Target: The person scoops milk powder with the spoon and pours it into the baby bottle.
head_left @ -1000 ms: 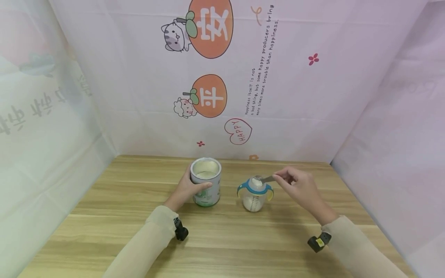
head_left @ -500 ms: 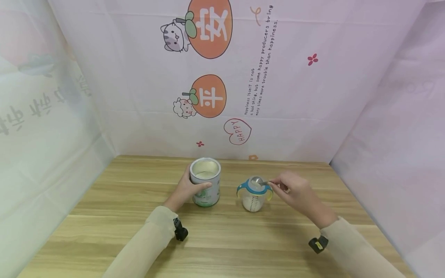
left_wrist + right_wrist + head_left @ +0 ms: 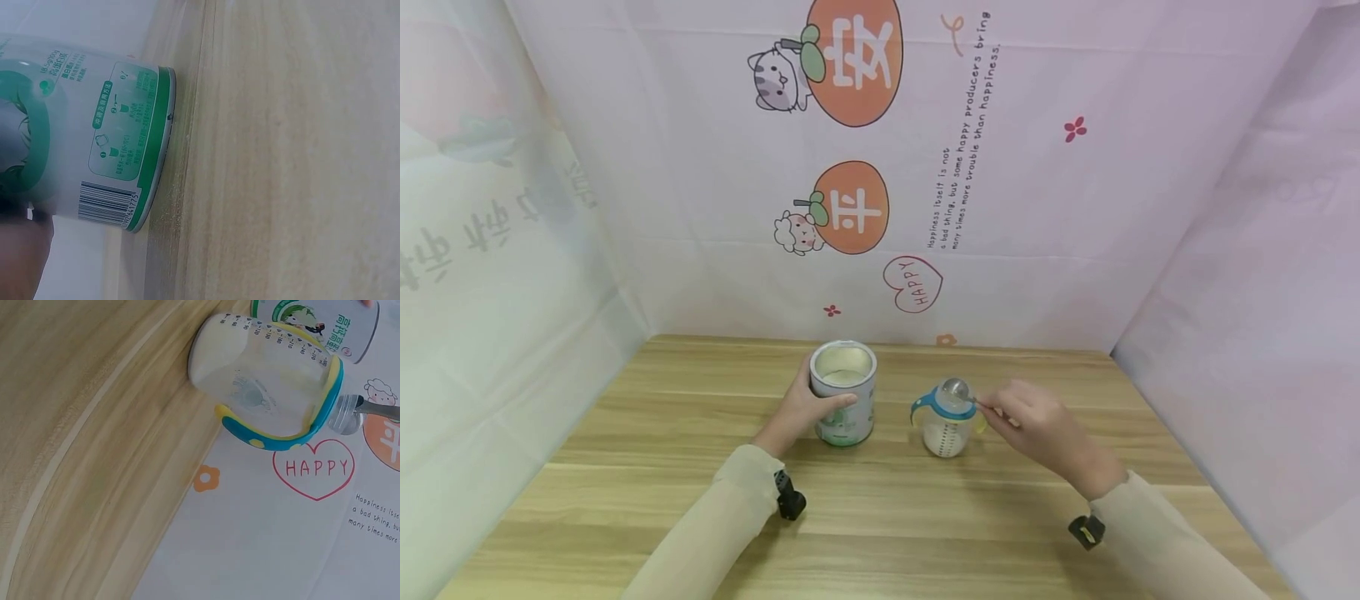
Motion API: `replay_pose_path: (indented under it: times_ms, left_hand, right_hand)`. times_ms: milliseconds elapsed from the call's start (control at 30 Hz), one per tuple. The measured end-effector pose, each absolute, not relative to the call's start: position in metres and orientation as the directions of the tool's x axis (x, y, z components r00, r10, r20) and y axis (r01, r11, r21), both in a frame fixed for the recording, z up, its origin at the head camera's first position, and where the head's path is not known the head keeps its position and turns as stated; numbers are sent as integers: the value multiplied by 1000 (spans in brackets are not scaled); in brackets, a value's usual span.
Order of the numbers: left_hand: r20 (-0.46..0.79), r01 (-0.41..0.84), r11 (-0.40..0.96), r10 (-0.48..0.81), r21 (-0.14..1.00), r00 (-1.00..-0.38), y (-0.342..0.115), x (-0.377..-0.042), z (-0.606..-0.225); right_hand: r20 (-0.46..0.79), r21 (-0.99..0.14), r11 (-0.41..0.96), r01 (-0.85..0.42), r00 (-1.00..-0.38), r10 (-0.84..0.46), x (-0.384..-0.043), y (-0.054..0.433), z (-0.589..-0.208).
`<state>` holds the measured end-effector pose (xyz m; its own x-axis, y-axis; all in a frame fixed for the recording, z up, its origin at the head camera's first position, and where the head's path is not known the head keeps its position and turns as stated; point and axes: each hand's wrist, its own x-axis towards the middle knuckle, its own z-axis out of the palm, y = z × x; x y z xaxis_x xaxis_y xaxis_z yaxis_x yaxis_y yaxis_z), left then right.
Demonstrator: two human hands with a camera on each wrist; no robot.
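Left hand (image 3: 802,408): curled round the side of an open can (image 3: 859,410), thumb across its front. Can upright on the wood-grain worktop (image 3: 880,525), pale contents visible through the open top. Left wrist view: green band at the can's base, barcode just above it, fine pale specks on the worktop beside.

Right hand (image 3: 1028,422): pinching the handle of a metal spoon (image 3: 956,388); spoon's bowl at the mouth of a clear bottle (image 3: 946,438). Whether the bowl touches the rim, cannot tell.

Bottle: upright on the worktop, right of the can and apart from it; whitish contents low inside, dark scale marks down the wall, blue collar (image 3: 953,408) with blue-and-yellow side handles.

Both arms in pale sleeves (image 3: 707,521), a small black camera (image 3: 790,497) at each wrist. Behind: pinkish printed cloth (image 3: 1037,200), orange fruits, cartoon animals, a red "HAPPY" heart
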<state>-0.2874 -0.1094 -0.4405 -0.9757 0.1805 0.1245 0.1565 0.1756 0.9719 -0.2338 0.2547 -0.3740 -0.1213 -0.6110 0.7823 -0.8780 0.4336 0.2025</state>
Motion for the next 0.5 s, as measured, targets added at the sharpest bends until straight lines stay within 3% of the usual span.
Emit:
replay_pose_path:
  times_ms: [400,500]
  left_hand:
    - [115,147,181,179,972,-977,-110,-289,-442]
    - [107,140,183,176,973,-978,-110,-290,-442]
  right_hand:
    - [749,339,364,-867,15,-663,-231,253,-372]
    - [741,348,360,-866,19,-671,-231,252,-373]
